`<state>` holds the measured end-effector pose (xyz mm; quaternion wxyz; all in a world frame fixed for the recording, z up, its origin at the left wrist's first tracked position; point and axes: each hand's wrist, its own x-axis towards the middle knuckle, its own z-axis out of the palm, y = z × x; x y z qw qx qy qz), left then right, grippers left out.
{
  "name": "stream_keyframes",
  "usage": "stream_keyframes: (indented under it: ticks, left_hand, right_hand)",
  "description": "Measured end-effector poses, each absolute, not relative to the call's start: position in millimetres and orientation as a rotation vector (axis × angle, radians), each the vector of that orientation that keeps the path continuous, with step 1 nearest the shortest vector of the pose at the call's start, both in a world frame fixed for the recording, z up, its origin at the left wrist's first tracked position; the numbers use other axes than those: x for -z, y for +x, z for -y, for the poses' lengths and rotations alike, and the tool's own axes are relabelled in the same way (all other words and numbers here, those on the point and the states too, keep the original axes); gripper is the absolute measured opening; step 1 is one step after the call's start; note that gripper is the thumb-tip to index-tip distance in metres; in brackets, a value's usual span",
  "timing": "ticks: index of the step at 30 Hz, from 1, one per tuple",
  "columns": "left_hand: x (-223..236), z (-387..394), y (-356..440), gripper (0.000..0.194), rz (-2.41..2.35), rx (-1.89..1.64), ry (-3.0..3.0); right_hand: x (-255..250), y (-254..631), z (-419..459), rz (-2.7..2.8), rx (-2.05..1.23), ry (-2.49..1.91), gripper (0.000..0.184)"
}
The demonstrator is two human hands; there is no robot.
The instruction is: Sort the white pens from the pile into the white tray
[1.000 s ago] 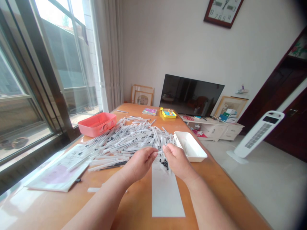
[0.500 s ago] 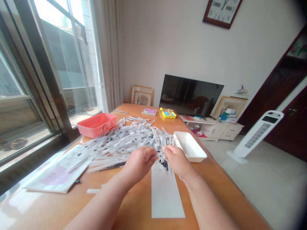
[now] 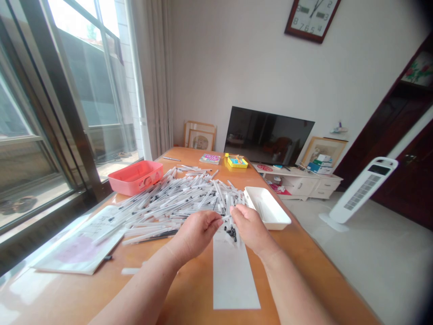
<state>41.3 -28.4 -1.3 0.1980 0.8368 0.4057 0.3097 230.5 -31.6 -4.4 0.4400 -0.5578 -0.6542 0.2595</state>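
Observation:
My left hand [image 3: 195,233] and my right hand [image 3: 250,229] meet above the near end of a long white paper strip [image 3: 233,280]. Between them, a small bunch of white pens with black tips [image 3: 232,231] sticks out below my right hand's fingers. My left fingertips are closed beside a white pen, but I cannot tell if they grip it. A large loose pile of white pens [image 3: 172,201] spreads across the orange wooden table [image 3: 189,289], just beyond both hands.
A white plastic tray [image 3: 267,207] stands right of the pile, and a red plastic tray [image 3: 135,177] stands left of it. Printed papers [image 3: 79,243] lie at the window-side table edge. A yellow box [image 3: 237,161] and a booklet [image 3: 209,159] sit at the far end.
The view has tilted slightly. Both hands stay close together over the paper strip, with no clear change in what they hold.

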Motion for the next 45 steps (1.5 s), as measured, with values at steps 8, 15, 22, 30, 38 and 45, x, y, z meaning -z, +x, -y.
stream_keyframes:
  ticks: [8,15,22,30,38,45]
  left_hand:
    - [1,27,42,0.021,-1.168,-0.964,2.365]
    - [10,17,38,0.024,-1.231,-1.154,1.985]
    - [14,7,34,0.033,-1.121,-1.322,1.422]
    - [7,7,27,0.041,-1.102,-1.345,1.089]
    - [12,3,25,0.04,-1.073,-1.344,1.027]
    - [13,1,24,0.04,-1.015,-1.396,0.934]
  right_hand:
    - [3,226,33,1.547,-0.742,-1.381,0.042]
    - [11,235,26,1.563,-0.635,-1.445,0.041]
    - [26,235,25,1.922,-0.39,-1.728,0.004]
    - [33,226,21,2.031,-0.201,-1.878,0.006]
    - [36,225,17,1.992,-0.224,-1.792,0.006]
    - [29,215,26,1.672,-0.679,-1.471,0.007]
